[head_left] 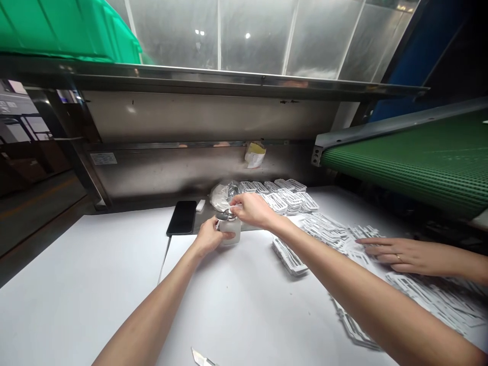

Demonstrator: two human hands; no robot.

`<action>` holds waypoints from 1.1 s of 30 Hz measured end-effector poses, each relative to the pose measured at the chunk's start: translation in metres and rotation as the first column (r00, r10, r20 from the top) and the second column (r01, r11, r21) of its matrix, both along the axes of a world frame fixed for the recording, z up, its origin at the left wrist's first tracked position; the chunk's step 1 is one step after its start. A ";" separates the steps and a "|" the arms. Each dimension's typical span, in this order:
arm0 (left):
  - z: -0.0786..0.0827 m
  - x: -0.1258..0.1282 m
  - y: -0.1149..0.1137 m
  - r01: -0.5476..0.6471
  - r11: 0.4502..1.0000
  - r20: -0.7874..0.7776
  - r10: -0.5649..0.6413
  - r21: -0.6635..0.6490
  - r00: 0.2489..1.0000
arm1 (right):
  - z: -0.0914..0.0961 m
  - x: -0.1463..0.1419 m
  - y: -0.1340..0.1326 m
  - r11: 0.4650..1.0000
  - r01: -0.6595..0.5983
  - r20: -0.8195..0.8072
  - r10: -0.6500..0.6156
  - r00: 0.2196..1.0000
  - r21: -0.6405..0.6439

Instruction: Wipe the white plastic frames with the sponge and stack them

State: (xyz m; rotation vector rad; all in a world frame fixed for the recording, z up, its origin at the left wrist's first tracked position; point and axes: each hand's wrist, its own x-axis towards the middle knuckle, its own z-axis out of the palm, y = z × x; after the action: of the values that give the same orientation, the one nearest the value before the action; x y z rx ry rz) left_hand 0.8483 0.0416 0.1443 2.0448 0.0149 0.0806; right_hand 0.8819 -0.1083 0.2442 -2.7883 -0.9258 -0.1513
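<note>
While the left hand [209, 238] is curled shut round the side of the small bottle [232, 234], the right hand [253, 209] sits over its metal top, fingertips pinched on a small white piece [235, 207]. It could be a wipe or a pad; too small to tell. The bottle stands upright on the desk [95, 269], near the far edge about mid-width, just right of the black phone [182, 217] and just in front of a crumpled plastic bag [222, 195].

Risks as I read them:
- The press comes from above and the right, and the grip is on the left side only. An off-axis push could tip the bottle toward the phone. If it holds liquid, the phone gets wet. Can't see the fill level.
- Both arms are at long reach across the desk, so control is weak. If the pinch slips, the white piece drops into the clutter by the bag.
- The right forearm passes just above a stack of white frames [290, 256]. A low elbow could sweep it into the loose frames [324, 226] spread toward the right edge.
- A co-worker's hand [396, 254] lies flat on the frames at the right edge, near that forearm. A bump is possible if either one moves.
- A bare blade [201, 358] lies at the near edge between the two forearms. Worst case: an arm drawn back low meets it.
</note>
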 end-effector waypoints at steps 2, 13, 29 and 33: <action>0.000 0.000 0.000 -0.001 1.000 0.006 0.001 0.003 1.000 | 0.000 0.000 0.000 1.000 -0.007 0.001 0.007 1.000 -0.006; 0.000 0.000 0.002 0.010 0.992 -0.012 -0.008 0.124 1.000 | 0.000 0.001 0.001 0.999 -0.013 0.023 0.014 1.000 -0.053; 0.007 -0.009 0.000 -0.074 0.996 -0.112 0.069 -0.049 0.991 | -0.005 0.000 -0.001 1.000 -0.011 0.093 0.009 0.996 0.015; 0.020 -0.053 0.014 -0.219 0.941 -0.225 0.162 -0.258 0.961 | 0.003 -0.015 -0.007 0.992 0.020 0.121 -0.035 0.992 0.124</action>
State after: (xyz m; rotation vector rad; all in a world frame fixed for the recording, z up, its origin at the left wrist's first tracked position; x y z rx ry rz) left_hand 0.7949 0.0560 0.1644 1.7536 0.3352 -0.0076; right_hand 0.8669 -0.1153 0.2476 -2.7036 -0.8737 -0.3748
